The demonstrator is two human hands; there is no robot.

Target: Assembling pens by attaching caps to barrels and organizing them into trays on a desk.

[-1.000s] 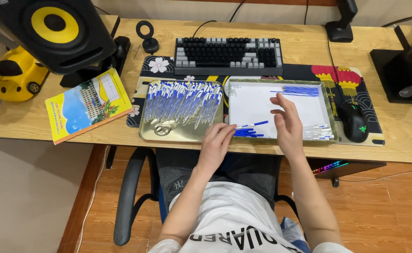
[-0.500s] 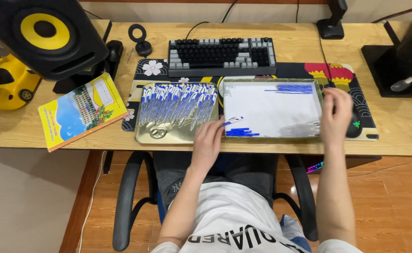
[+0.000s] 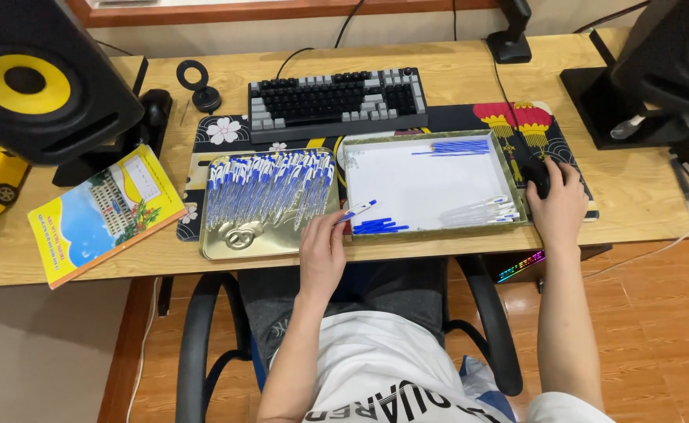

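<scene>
Left hand (image 3: 322, 252) is gripping a blue-and-white pen (image 3: 358, 211) at the white tray's (image 3: 431, 188) 8 o'clock corner; right hand (image 3: 557, 205) is cupping the black mouse (image 3: 537, 177), tray's 3 o'clock.

Looks like a home desk setup, part music corner, part computer station. There's a light wooden desk (image 3: 438, 63) with a mechanical keyboard (image 3: 337, 100) on a long patterned desk mat (image 3: 227, 129), a black mouse (image 3: 538, 174), and big studio speakers with yellow cones (image 3: 35, 82) on both sides. A monitor arm base (image 3: 513, 48) sits at the back, cables run behind, and a black swivel chair (image 3: 203, 345) stands on reddish wood flooring (image 3: 658, 313).
</scene>
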